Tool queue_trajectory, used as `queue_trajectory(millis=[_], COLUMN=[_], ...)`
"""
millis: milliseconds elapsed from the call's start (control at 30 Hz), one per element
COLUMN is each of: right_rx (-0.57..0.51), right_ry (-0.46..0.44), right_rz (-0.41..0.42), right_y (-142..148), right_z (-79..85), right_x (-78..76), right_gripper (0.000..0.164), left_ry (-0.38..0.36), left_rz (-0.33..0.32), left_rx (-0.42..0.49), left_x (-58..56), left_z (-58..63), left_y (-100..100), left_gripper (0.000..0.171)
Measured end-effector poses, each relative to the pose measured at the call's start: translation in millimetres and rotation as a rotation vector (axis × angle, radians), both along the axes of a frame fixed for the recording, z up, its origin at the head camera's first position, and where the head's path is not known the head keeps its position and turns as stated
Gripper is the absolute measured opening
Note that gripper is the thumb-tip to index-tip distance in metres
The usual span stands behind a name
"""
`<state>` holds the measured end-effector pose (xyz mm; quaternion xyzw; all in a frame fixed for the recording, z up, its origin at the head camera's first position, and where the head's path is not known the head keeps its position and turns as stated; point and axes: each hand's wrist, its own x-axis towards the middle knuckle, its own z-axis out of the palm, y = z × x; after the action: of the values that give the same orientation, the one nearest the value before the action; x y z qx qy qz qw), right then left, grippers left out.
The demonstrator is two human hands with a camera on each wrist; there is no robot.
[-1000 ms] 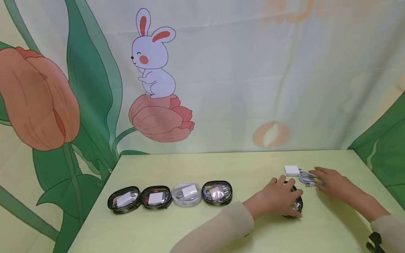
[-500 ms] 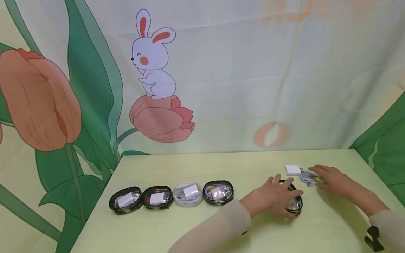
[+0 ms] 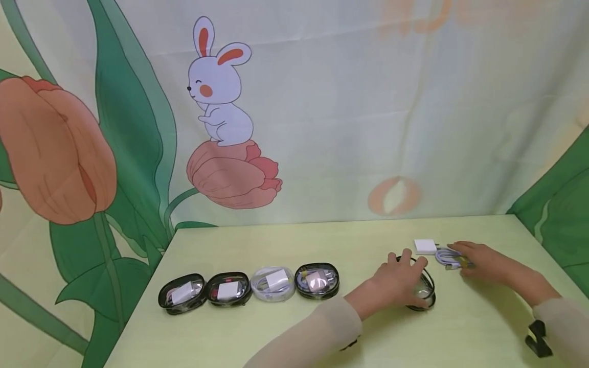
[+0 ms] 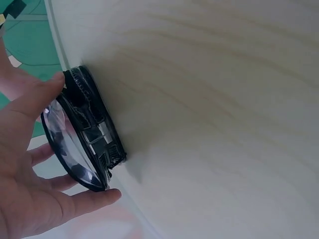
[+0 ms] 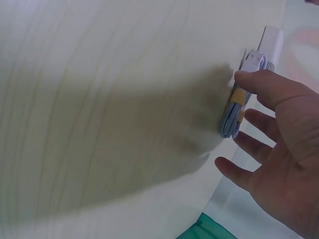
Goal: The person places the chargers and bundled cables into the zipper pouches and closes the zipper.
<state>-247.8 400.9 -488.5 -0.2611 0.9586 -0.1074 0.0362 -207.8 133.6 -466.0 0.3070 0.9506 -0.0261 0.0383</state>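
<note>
My left hand (image 3: pixel 398 281) reaches over a small oval zip case (image 3: pixel 429 286) with black trim and a clear top. In the left wrist view its thumb and fingers grip opposite ends of that case (image 4: pixel 97 127). What lies inside is hard to make out. Farther right, my right hand (image 3: pixel 488 263) is beside a coiled pale charging cable (image 3: pixel 445 256). The right wrist view has the thumb tip at the cable (image 5: pixel 233 109) and its yellow band, while the other fingers are loosely spread. A white plug charger (image 3: pixel 425 247) lies against the cable's left end.
A row of closed oval cases spans the table's left half: two black-trimmed ones (image 3: pixel 182 293) (image 3: pixel 228 289), a clear one (image 3: pixel 273 283) and another black-trimmed one (image 3: pixel 317 280). Each holds a charger and cable. A printed cloth (image 3: pixel 331 128) hangs behind the table.
My left hand and the oval case have shifted slightly left and toward the back, and the fingers have closed in around it. The right hand stays by the cable almost unmoved.
</note>
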Motion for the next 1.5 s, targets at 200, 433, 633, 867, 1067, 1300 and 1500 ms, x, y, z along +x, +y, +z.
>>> queue_trajectory(millis=[200,433,633,867,1067,1300,1500], right_rx=[-0.010,0.008,0.005,0.013,-0.004,-0.009,-0.016], right_ry=[-0.015,-0.004,0.056,0.057,0.027,0.042,0.058], right_rz=[-0.021,-0.050,-0.043,-0.068,-0.069,-0.056,-0.053], right_y=[3.8,5.7,4.0,0.4,0.9,-1.2,-1.8], right_z=[0.5,-2.6,-4.9,-1.3,0.3,5.0,7.7], right_x=[-0.5,-4.3,-9.4,-11.5,-10.7,-5.2,-3.2], right_gripper=[0.059,0.052,0.044,0.040,0.038,0.034,0.034], left_ry=[-0.005,-0.034,-0.023,-0.022,-0.005,0.037,0.049], left_rz=[-0.012,-0.009,-0.006,-0.009,0.026,0.049,0.032], left_rx=[0.085,0.156,0.176,0.180,0.162,0.126,0.092], left_x=[0.2,0.2,-1.5,-1.6,1.9,1.8,-1.3], left_z=[0.2,-0.3,-1.2,-1.5,-1.7,-2.4,-4.1], left_y=[-5.0,-8.1,-8.7,-8.3,-6.3,-4.2,-2.7], left_gripper=[0.086,0.087,0.087,0.087,0.091,0.094,0.092])
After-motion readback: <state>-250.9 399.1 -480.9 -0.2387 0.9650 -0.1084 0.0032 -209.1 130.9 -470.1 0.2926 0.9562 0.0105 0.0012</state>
